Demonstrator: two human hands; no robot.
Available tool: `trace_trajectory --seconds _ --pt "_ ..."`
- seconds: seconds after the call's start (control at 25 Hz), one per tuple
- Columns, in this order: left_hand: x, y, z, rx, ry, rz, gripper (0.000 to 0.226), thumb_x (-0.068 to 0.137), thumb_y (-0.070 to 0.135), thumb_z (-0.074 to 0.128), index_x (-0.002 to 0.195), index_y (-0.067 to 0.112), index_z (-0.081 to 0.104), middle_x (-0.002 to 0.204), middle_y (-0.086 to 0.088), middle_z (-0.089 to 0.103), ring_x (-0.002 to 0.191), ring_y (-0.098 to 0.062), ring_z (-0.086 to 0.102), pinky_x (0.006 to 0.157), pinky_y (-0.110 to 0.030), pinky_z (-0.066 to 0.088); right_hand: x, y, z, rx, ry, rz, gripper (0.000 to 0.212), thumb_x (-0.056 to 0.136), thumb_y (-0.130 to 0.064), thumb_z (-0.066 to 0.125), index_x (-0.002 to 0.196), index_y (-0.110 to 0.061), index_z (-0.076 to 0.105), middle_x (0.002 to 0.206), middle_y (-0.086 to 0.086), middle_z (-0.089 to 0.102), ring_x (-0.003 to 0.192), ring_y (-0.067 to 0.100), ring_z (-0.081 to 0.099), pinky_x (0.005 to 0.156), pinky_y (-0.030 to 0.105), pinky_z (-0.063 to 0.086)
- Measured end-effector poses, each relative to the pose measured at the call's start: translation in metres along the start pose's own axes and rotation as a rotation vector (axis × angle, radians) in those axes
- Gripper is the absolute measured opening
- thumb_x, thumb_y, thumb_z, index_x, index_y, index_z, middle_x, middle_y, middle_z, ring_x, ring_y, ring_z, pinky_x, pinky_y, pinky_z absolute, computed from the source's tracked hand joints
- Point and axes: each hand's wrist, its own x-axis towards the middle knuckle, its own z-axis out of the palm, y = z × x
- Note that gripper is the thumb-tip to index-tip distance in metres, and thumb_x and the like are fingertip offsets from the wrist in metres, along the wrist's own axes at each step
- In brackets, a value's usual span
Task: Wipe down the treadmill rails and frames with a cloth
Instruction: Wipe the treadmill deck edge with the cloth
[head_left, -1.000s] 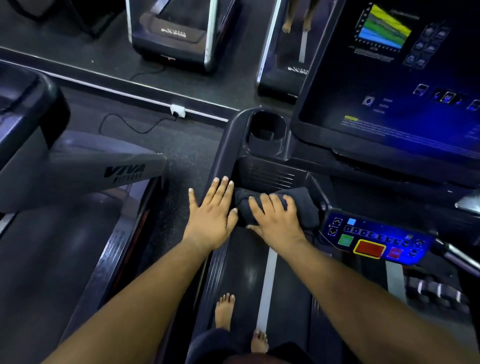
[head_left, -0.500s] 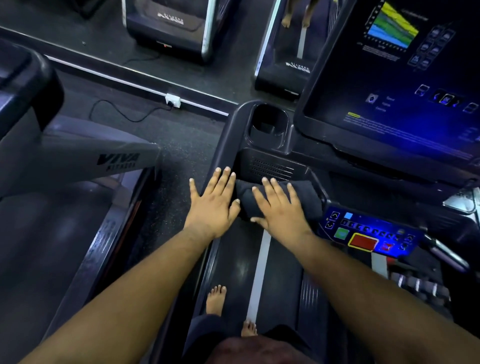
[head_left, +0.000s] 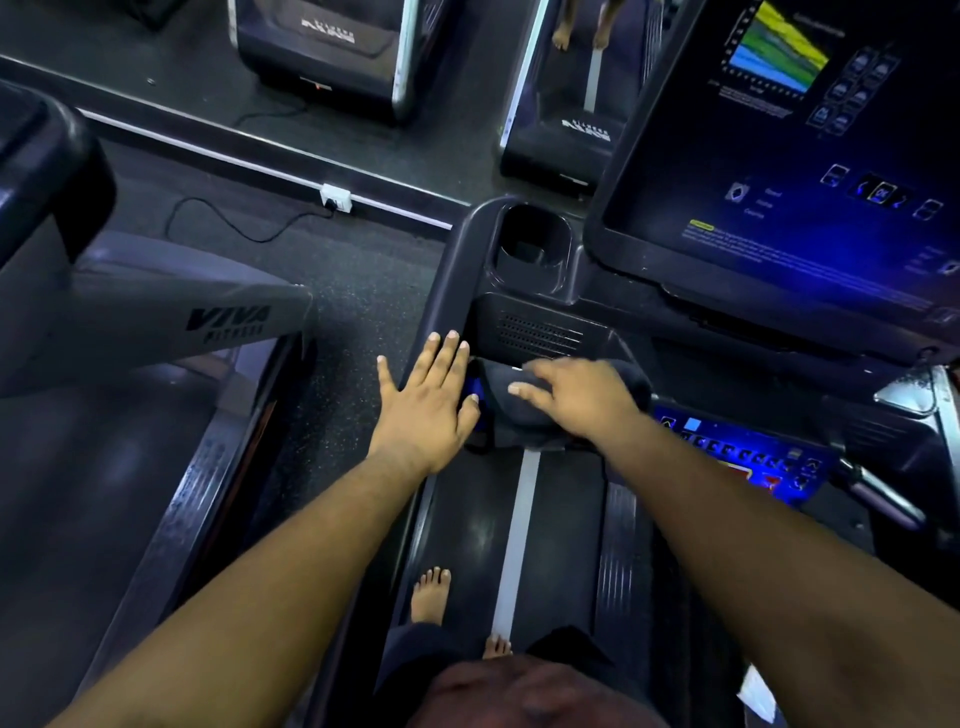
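Hands and cloth at treadmill console

Overhead, the treadmill filled the view, its belt running under two bare feet. Its left rail curved up past the cup holder. The lit console screen sat upper right, the button panel below it. The dark cloth lay bunched on the console's lower ledge. Right hand pressed on the cloth, fingers blurred, grip unclear. Left hand lay flat on the rail, fingers spread wide, just beside the cloth.
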Motion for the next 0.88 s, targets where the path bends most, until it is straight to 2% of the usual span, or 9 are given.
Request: trace_trajectory --seconds 0.12,0.28,0.36,0.4,0.48,0.52,0.72,0.8,0.88 --pt "-0.001 0.0 0.0 -0.007 0.002 0.0 0.066 0.1 0.049 0.013 0.158 0.022 -0.001 0.166 0.007 -0.01 0.15 -0.01 -0.017 0.115 -0.07 -0.001 0.01 -0.002 0.001 -0.079 0.016 0.048 0.08 0.086 -0.083 0.017 0.14 -0.033 0.046 0.132 0.001 0.06 0.124 0.026 0.052 0.101 0.051 0.035" --pt "0.001 0.0 0.0 -0.012 0.011 0.004 0.066 0.1 0.048 0.014 0.158 0.021 -0.001 0.166 0.007 -0.009 0.151 -0.01 -0.016 0.115 -0.07 0.002 -0.057 -0.025 0.049 -0.163 0.201 0.065 0.08 0.088 -0.074 0.034 0.151 -0.025 0.036 0.153 0.009 0.041 0.142 0.033 0.036 0.116 0.061 0.016" --pt "0.0 -0.001 0.0 -0.027 0.021 0.0 0.066 0.101 0.048 0.016 0.158 0.022 -0.002 0.166 0.007 -0.008 0.151 -0.009 -0.016 0.115 -0.07 0.001 -0.038 -0.023 0.035 -0.153 0.194 0.042 0.076 0.088 -0.077 0.032 0.143 -0.025 0.045 0.139 0.008 0.055 0.13 0.031 0.049 0.107 0.056 0.03" --pt "0.0 -0.001 0.0 -0.034 0.022 0.001 0.065 0.101 0.048 0.016 0.158 0.022 -0.002 0.166 0.008 -0.008 0.151 -0.009 -0.015 0.115 -0.07 0.001 -0.019 -0.025 0.018 -0.125 0.139 0.02 0.074 0.087 -0.079 0.029 0.134 -0.026 0.05 0.126 0.005 0.063 0.118 0.03 0.057 0.095 0.05 0.038" --pt "-0.001 -0.001 0.0 -0.051 0.02 0.005 0.065 0.1 0.049 0.014 0.158 0.023 -0.003 0.166 0.008 -0.008 0.15 -0.008 -0.016 0.116 -0.069 0.0 0.015 -0.033 -0.004 -0.072 -0.051 -0.022 0.069 0.086 -0.079 0.031 0.123 -0.026 0.054 0.112 0.004 0.067 0.105 0.03 0.062 0.076 0.042 0.04" --pt "-0.002 -0.001 0.0 -0.06 0.019 0.004 0.066 0.099 0.05 0.012 0.158 0.024 -0.002 0.166 0.009 -0.008 0.15 -0.008 -0.017 0.116 -0.068 -0.001 0.021 -0.04 -0.004 -0.052 -0.061 -0.049 0.065 0.086 -0.076 0.035 0.124 -0.026 0.053 0.112 0.004 0.066 0.105 0.03 0.062 0.075 0.041 0.039" --pt "-0.001 -0.001 0.001 -0.099 0.04 0.009 0.066 0.099 0.051 0.014 0.158 0.025 -0.001 0.166 0.011 -0.005 0.15 -0.006 -0.015 0.117 -0.067 -0.002 -0.03 -0.031 0.037 -0.229 0.157 -0.176 0.086 0.08 -0.062 0.057 0.153 -0.029 0.024 0.147 0.005 0.045 0.13 0.026 0.045 0.101 0.055 0.036" --pt "0.0 -0.002 0.002 -0.1 0.037 0.009 0.066 0.101 0.05 0.018 0.158 0.024 -0.001 0.166 0.011 -0.004 0.151 -0.006 -0.014 0.117 -0.067 -0.002 -0.027 -0.005 0.031 -0.255 0.165 -0.131 0.088 0.08 -0.066 0.056 0.153 -0.031 0.023 0.142 0.009 0.047 0.128 0.03 0.046 0.1 0.056 0.037" --pt "0.0 -0.001 0.001 -0.076 0.036 0.006 0.066 0.1 0.05 0.018 0.158 0.024 0.0 0.166 0.011 -0.004 0.15 -0.006 -0.014 0.116 -0.068 -0.004 -0.021 -0.003 0.022 -0.22 0.057 0.017 0.088 0.08 -0.069 0.057 0.151 -0.028 0.025 0.136 0.012 0.048 0.126 0.032 0.045 0.104 0.057 0.033"
